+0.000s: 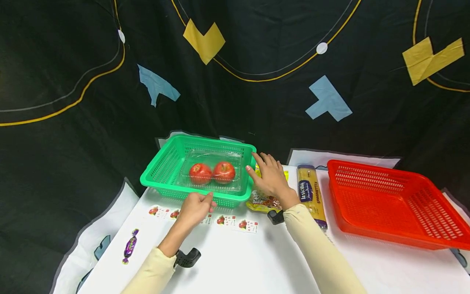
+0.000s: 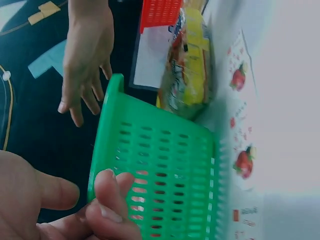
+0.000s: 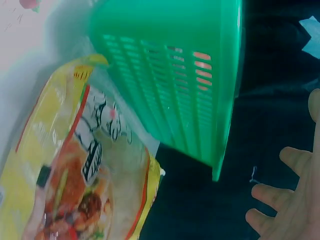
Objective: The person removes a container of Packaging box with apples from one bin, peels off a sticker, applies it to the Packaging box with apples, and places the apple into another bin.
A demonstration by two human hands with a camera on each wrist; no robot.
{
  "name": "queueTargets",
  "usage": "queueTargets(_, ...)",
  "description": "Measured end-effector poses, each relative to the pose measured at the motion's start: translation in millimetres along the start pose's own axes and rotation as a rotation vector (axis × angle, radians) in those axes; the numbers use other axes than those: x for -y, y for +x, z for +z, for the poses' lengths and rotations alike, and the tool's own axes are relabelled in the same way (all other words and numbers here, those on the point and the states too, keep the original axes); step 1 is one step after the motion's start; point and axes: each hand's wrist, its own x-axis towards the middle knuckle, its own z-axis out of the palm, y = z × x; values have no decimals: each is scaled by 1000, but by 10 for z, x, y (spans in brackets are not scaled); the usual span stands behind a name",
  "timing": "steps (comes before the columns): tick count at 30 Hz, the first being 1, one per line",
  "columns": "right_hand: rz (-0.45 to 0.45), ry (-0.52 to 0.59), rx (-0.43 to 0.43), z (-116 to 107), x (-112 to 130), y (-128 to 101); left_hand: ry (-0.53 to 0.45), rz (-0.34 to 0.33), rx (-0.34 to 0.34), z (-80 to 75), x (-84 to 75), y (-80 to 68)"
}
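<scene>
— Basket point(image 1: 167, 173) first: from my head view, where is it?

— Green, on the white table point(image 1: 238, 261), with a clear box of tomatoes point(image 1: 212, 172) inside. My left hand point(image 1: 194, 208) sits at its near rim, fingers loosely curled, gripping nothing. My right hand point(image 1: 269, 175) hovers spread open by its right corner, probably to steady it.

— Left wrist?

— My fingers point(image 2: 112, 197) rest against the basket's slotted wall point(image 2: 165, 170); the snack packet point(image 2: 187, 65) lies just beyond.

— Right wrist?

— Fingers point(image 3: 287, 205) straight, apart from the basket corner point(image 3: 220, 165), holding nothing; the packet point(image 3: 75, 170) lies below.
</scene>
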Motion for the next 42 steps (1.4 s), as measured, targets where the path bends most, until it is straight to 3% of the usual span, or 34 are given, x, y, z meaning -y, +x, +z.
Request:
queueTargets(6, -18, -23, 33, 85, 98, 45, -96, -67, -34, -26, 148, 55)
queueTargets(13, -13, -37, 62, 124, 147, 81, -269, -114, -2, 16, 198, 80)
queueTargets(23, 6, -88, 131, 268, 263, 130, -297, -142, 58, -33, 250, 53)
queueTargets(42, 2, -93, 141, 384, 366, 187, -340, -127, 95, -8, 259, 113)
